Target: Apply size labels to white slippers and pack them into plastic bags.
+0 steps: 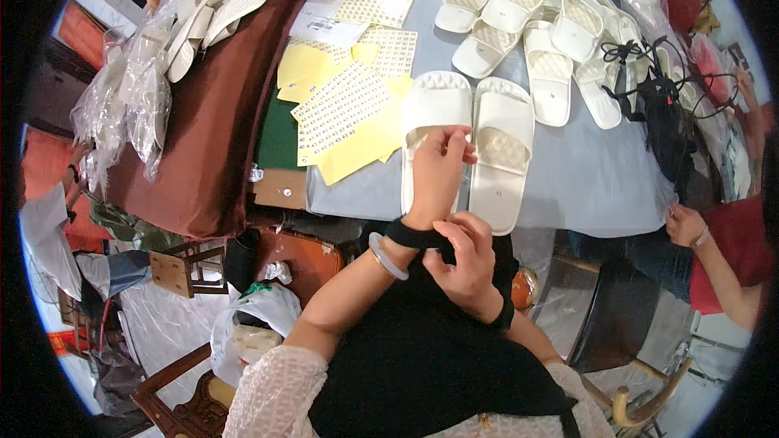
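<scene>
A pair of cream slippers lies at the table's front edge, a left slipper (pixel 438 99) and a right slipper (pixel 497 195), both with quilted insoles. Over the left slipper's strap is my left hand (pixel 439 172), its fingers curled with the tips together. What they may hold is too small to make out. A black wristband (pixel 412 234) and a pale bangle (pixel 388 257) circle my left wrist. My right hand (pixel 469 266) has bent fingers closed at the wristband's edge. Left of the slippers, printed sticker sheets (pixel 345 112) on yellow backing overlap each other.
More cream slippers (pixel 550 73) cover the table's far right, beside black cords (pixel 641 73). Plastic-wrapped slippers (pixel 146 101) lie on the brown-covered surface (pixel 199 130) at left. Co-workers' hands show at both sides. A dark chair (pixel 621 312) stands at lower right.
</scene>
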`<state>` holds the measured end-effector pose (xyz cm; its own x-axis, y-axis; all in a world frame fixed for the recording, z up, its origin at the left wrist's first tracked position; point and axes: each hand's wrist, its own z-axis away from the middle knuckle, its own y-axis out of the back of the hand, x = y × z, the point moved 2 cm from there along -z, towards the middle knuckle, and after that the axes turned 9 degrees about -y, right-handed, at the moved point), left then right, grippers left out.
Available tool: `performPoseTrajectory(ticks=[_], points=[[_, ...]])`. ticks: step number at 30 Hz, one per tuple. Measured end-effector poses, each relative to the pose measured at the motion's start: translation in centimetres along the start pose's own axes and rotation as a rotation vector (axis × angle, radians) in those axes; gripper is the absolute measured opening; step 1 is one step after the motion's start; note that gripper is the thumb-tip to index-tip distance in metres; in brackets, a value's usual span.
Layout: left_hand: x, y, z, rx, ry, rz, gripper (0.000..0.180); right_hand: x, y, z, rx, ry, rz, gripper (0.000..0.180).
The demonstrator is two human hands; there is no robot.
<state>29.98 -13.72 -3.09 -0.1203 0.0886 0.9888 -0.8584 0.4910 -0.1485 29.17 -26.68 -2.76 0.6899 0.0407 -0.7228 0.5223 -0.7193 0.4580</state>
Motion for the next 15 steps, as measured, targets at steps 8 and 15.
performPoseTrajectory(ticks=[8,15], points=[[-2.9,3.4,7.6,-0.386,-0.225,-0.289,0.03,0.5,0.2,2.5,-0.127,-0.121,0.048,0.033],[0.7,6.9,13.7,-0.874,-0.498,-0.845,0.053,1.3,0.5,0.7,-0.269,-0.366,-0.053,0.022]])
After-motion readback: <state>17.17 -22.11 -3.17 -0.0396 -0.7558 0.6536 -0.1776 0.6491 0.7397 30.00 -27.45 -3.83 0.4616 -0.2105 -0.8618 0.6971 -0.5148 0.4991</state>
